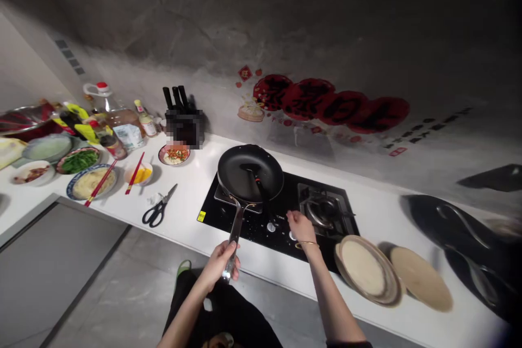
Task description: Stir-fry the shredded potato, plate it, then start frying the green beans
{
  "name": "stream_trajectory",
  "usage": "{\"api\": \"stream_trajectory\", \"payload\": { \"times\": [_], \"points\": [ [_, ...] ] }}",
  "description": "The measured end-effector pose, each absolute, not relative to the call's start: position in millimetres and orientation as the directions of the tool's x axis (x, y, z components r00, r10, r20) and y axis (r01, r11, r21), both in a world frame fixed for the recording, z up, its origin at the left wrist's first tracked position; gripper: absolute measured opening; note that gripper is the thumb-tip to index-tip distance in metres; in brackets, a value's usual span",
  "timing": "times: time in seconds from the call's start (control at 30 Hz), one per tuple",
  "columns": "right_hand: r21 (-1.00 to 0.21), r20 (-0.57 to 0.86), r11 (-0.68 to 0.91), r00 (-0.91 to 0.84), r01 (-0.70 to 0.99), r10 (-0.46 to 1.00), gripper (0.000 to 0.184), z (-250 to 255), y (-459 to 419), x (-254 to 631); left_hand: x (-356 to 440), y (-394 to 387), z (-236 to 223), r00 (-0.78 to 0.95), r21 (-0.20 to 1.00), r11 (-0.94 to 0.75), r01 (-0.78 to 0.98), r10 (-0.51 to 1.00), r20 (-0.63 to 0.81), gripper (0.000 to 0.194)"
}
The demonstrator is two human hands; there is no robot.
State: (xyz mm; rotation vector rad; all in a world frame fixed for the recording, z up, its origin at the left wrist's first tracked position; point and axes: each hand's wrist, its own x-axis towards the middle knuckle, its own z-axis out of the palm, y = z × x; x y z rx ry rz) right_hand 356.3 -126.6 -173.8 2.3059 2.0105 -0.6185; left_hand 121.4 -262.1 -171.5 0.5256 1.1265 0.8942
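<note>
Now your left hand point(222, 266) is grasping the shiny handle point(236, 225) of a black frying pan point(234, 171). The frying pan is sitting at twelve o'clock from that hand, over the left side of the black gas stove point(218, 216). A black spatula point(263, 193) is resting in it and leaning out over the rim. Your right hand point(302, 227) is hovering at two o'clock from your left one, with its fingers curling in, just beside the right knob point(292, 235). I can't tell whether it is touching the knob. A thin gold bracelet point(307, 244) is circling your right wrist. At four o'clock from the frying pan, the bare right burner point(324, 211) is showing. Black scissors point(161, 209) are lying at eight o'clock from the frying pan. At nine o'clock, red chopsticks point(134, 174) are leaning on a small white bowl point(150, 176) holding something yellow.
</note>
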Motion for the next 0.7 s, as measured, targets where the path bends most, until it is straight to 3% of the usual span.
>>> {"api": "stream_trajectory", "payload": {
  "times": [0.07,0.2,0.37,0.7],
  "points": [
    [-0.121,-0.440,-0.156,0.088,0.980,0.894,0.047,-192,-125,357,120,-262,-172,0.121,0.761,0.543,-0.354,0.834,-0.539,0.054],
    [-0.058,-0.547,-0.071,0.028,0.996,0.837,0.042,-227,-126,341,120,-263,-173,0.127,0.776,0.543,-0.321,0.836,-0.533,0.052],
    [0.017,-0.583,0.048,-0.029,0.999,0.812,0.033,-251,-124,333,122,-262,-175,0.109,0.793,0.541,-0.280,0.839,-0.534,0.052],
    [0.097,-0.553,0.305,-0.203,0.948,0.808,0.040,-258,-120,352,130,-260,-174,0.058,0.786,0.533,-0.312,0.837,-0.545,0.049]
  ]
}}
